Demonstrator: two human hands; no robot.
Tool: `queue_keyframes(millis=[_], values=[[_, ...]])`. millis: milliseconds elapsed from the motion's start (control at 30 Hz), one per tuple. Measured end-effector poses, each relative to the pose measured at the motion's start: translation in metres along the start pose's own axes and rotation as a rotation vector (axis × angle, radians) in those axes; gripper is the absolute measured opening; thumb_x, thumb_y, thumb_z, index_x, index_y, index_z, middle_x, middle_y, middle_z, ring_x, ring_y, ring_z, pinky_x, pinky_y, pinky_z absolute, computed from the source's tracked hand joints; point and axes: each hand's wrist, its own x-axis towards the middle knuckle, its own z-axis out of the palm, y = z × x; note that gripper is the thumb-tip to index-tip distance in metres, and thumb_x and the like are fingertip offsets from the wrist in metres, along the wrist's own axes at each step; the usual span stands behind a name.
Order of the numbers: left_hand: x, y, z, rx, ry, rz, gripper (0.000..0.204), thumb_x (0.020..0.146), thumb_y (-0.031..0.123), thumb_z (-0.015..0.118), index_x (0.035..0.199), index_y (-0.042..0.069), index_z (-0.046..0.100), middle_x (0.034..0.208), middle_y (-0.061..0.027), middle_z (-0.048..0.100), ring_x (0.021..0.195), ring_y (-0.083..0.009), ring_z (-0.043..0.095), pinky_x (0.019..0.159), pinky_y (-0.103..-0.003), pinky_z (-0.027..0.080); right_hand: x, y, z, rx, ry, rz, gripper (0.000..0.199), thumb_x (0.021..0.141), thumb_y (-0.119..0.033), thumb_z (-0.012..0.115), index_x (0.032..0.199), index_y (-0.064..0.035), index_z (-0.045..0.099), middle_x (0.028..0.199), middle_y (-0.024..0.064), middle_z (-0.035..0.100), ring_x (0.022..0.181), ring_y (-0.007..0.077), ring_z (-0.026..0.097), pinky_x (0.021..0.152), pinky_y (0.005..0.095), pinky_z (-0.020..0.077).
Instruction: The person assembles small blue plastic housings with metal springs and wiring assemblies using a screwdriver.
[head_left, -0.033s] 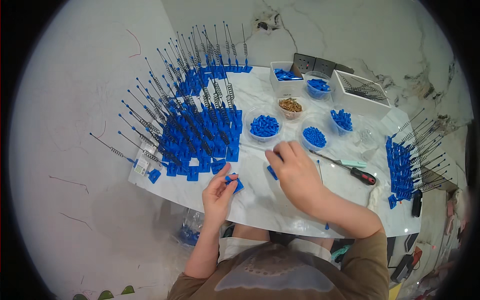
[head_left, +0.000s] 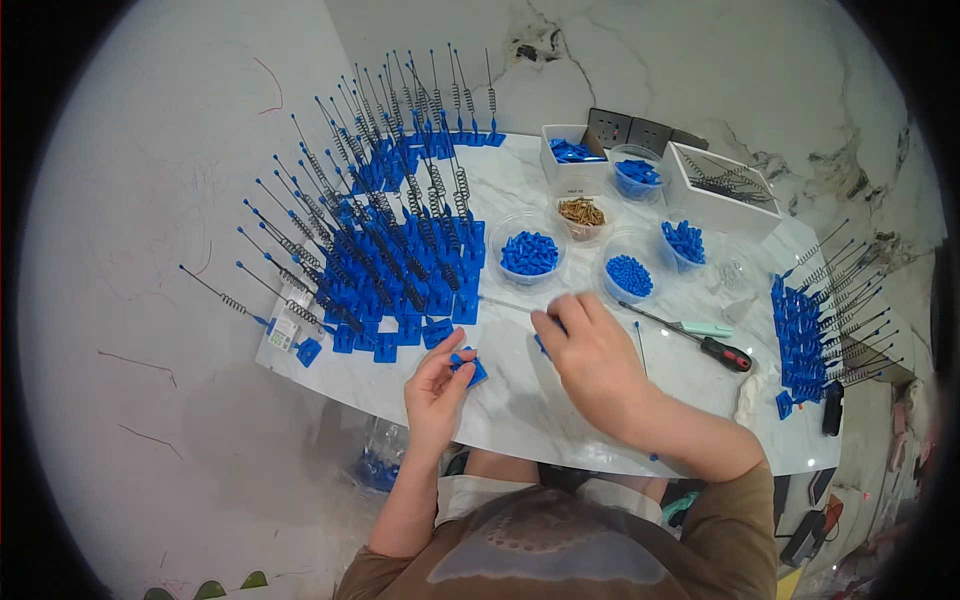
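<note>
My left hand (head_left: 437,390), near the table's front edge, pinches a small blue plastic base (head_left: 477,374) with a flat square plate. To its right is my right hand (head_left: 598,362), its fingers bent and drawn together over the tabletop. A bit of blue shows between those fingers, but what they hold is mostly hidden. Beneath the fingertips a blue piece (head_left: 541,343) peeks out. A thin dark rod with a blue tip (head_left: 638,324) lies partly under my right forearm. Left of my hands stand many blue bases (head_left: 400,270) carrying upright coiled springs with blue tips.
Clear tubs hold blue sleeves (head_left: 528,254), blue beads (head_left: 629,276) and brass screws (head_left: 581,214). White boxes (head_left: 722,205) stand behind them. A screwdriver (head_left: 725,353) and a mint-coloured tool (head_left: 705,328) lie right of my hand. More spring assemblies (head_left: 800,340) line the right edge.
My right hand has shifted slightly down and to the right, covering more of the blue piece under its fingers. My left hand keeps its hold on the blue base.
</note>
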Motion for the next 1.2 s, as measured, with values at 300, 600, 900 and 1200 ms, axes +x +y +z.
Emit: queue_keyframes(millis=[300, 600, 900, 1200], values=[[-0.009, 0.014, -0.004, 0.148, -0.228, 0.113, 0.012, 0.082, -0.005, 0.064, 0.092, -0.004, 0.07, 0.112, -0.0143, 0.064, 0.095, -0.015, 0.062, 0.077, -0.024, 0.05, -0.009, -0.01, 0.01, 0.134, -0.109, -0.093, 0.034, 0.066, 0.0, 0.059, 0.099, 0.0076, 0.059, 0.091, 0.0144, 0.052, 0.088, 0.0273, 0.051, 0.077, 0.0326, 0.0469], [-0.018, 0.018, 0.002, 0.355, 0.038, 0.386, 0.012, 0.082, -0.004, 0.062, 0.091, -0.004, 0.069, 0.114, -0.0152, 0.063, 0.093, -0.0156, 0.063, 0.076, -0.025, 0.05, 0.001, -0.006, 0.035, 0.119, -0.054, -0.057, 0.036, 0.069, -0.001, 0.06, 0.104, 0.006, 0.06, 0.094, 0.0137, 0.053, 0.093, 0.0277, 0.051, 0.08, 0.0331, 0.0471], [-0.009, 0.03, -0.077, 0.153, 0.482, 0.358, 0.006, 0.084, -0.002, 0.058, 0.085, -0.006, 0.063, 0.145, -0.0192, 0.04, 0.091, -0.0144, 0.062, 0.078, -0.024, 0.048, 0.011, -0.009, 0.059, 0.216, 0.005, -0.071, 0.037, 0.07, -0.002, 0.064, 0.106, 0.0041, 0.061, 0.097, 0.0119, 0.054, 0.094, 0.0273, 0.052, 0.081, 0.0345, 0.0479], [0.017, 0.019, -0.084, 0.315, 0.47, 0.398, 0.007, 0.086, -0.002, 0.058, 0.088, -0.005, 0.064, 0.149, -0.0151, 0.035, 0.079, -0.004, 0.056, 0.072, -0.018, 0.044, 0.016, -0.006, 0.085, 0.359, -0.023, -0.031, 0.037, 0.07, 0.001, 0.062, 0.107, 0.0029, 0.062, 0.101, 0.0129, 0.055, 0.098, 0.0285, 0.053, 0.081, 0.0364, 0.0487]])
